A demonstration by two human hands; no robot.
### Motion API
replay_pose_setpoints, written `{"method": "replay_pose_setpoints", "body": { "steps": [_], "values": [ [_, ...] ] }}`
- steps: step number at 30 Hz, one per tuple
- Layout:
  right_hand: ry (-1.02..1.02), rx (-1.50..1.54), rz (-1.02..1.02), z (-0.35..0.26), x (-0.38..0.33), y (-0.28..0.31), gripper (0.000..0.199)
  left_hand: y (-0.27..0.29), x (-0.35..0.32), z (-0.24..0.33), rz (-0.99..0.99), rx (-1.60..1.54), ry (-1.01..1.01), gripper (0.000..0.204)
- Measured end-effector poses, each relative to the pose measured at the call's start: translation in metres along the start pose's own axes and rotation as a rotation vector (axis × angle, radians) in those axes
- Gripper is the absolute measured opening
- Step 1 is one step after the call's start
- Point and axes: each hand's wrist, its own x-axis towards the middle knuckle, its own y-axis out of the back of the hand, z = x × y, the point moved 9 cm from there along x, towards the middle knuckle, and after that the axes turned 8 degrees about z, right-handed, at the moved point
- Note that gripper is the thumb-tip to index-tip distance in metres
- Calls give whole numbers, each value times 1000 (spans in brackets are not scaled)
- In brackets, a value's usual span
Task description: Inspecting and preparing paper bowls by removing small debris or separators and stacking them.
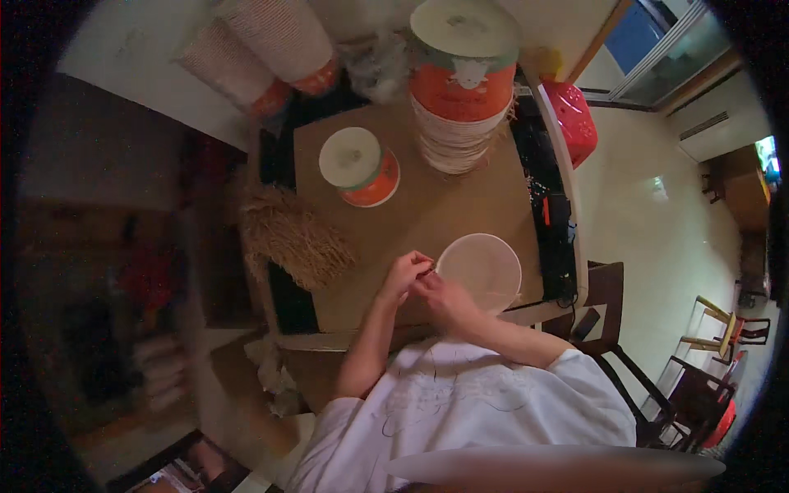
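Observation:
My left hand [405,277] and my right hand [448,302] meet at the left rim of an open white plastic tub [483,267] near the table's front edge. Both have their fingers bent and pinched together. What lies between them is too small and too covered to make out. Left of my hands is a loose bundle of tan straw-like strands [304,240]. Beyond them stands a smaller lidded tub [359,164] with an orange band.
A tall stack of white tubs [463,82] with orange and green bands stands at the back. More nested tubs [275,41] lean at the back left, beside crumpled clear plastic [376,66]. A red stool [569,123] and a dark chair [608,320] flank the table's right side.

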Motion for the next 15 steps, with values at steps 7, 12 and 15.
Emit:
{"method": "replay_pose_setpoints", "body": {
  "steps": [7, 12, 15],
  "values": [
    [179, -97, -89, -40, 44, -9, 16, -9, 7, -20, -333, -152, 351, 12],
    [-267, -289, -1, 65, 80, 25, 11, -22, 19, -39, -445, -633, 475, 14],
    [-250, -189, 63, 89, 73, 31, 21, -30, 25, -57, -405, -651, 669, 16]
  ]
}}
